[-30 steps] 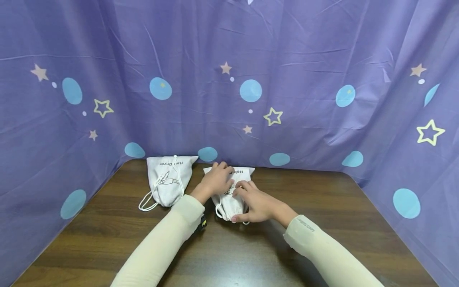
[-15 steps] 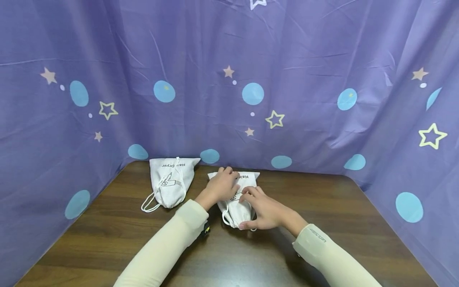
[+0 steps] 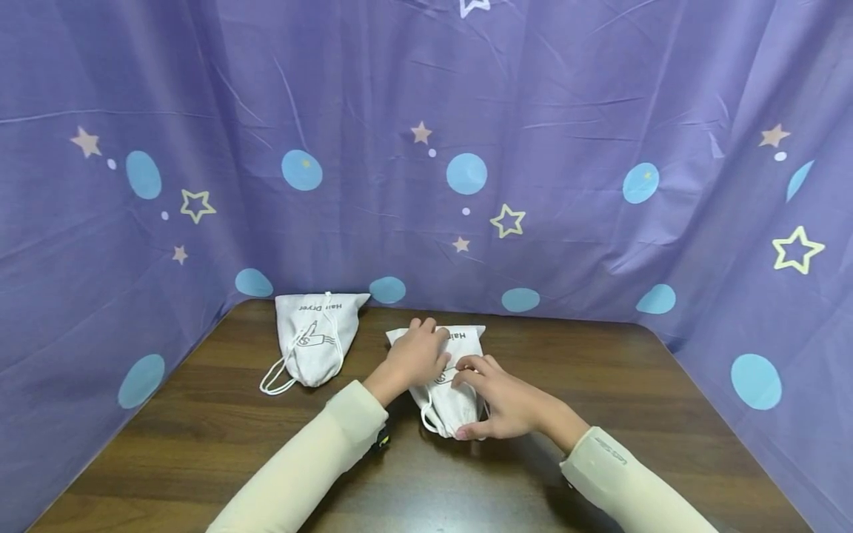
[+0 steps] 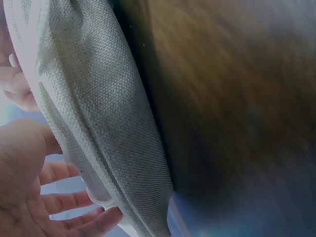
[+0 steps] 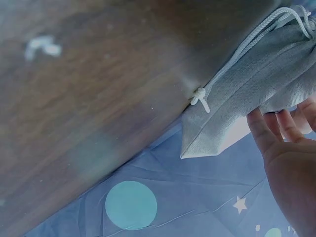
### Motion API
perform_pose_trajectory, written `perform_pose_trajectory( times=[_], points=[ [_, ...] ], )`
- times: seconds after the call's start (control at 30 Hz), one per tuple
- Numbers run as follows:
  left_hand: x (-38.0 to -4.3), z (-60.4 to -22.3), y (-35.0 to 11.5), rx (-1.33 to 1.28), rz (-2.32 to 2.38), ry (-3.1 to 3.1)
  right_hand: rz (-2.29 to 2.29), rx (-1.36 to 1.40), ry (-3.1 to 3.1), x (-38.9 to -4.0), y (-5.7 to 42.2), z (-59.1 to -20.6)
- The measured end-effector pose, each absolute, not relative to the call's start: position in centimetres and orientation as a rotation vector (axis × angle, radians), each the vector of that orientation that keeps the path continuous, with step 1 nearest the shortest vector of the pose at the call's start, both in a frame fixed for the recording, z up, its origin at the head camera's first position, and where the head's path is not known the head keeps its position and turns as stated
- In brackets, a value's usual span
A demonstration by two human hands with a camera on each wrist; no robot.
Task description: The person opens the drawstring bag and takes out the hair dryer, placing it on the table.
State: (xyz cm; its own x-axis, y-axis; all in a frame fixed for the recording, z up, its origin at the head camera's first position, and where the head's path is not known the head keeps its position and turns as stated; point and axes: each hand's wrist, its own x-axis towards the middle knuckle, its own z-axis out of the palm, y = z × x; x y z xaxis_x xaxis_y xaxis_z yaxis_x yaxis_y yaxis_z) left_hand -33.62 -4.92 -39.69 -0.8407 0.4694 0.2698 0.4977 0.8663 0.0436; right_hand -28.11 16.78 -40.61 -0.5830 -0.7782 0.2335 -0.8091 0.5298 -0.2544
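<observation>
A white drawstring bag (image 3: 448,409) with a hair dryer drawing lies on the table, its cord end toward me. My left hand (image 3: 415,360) rests on the bag's upper left, fingers loosely bent over the printing. My right hand (image 3: 501,400) touches the lower right part, thumb near the gathered mouth and fingers on the drawing. In the left wrist view, fairly straight fingers touch the side of the bag (image 4: 108,98). The right wrist view shows fingertips on the bag (image 5: 232,106) and a knotted cord (image 5: 200,95) hanging along it. Both hands partly hide the print.
A second white drawstring bag (image 3: 313,355), labelled Hair Dryer, lies at the back left with its cord loops toward me. The brown wooden table (image 3: 600,385) ends against a purple curtain (image 3: 560,133) with stars and blue dots.
The bag under my hands has slid toward me and slightly right, with both hands moving along. The second bag has kept its place; the head view has shifted slightly.
</observation>
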Motion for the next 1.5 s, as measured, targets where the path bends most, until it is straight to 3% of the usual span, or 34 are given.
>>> perform_pose_trajectory(
  times=[0.8,1.5],
  points=[
    [-31.8,-39.8,-3.9,-0.747,-0.122,-2.758,0.445,1.452,-2.601,-26.8,18.3,-40.8],
    [-33.9,-39.1,-5.3,-0.802,-0.356,-2.834,0.445,1.452,-2.449,-27.6,18.6,-39.4]
  ],
)
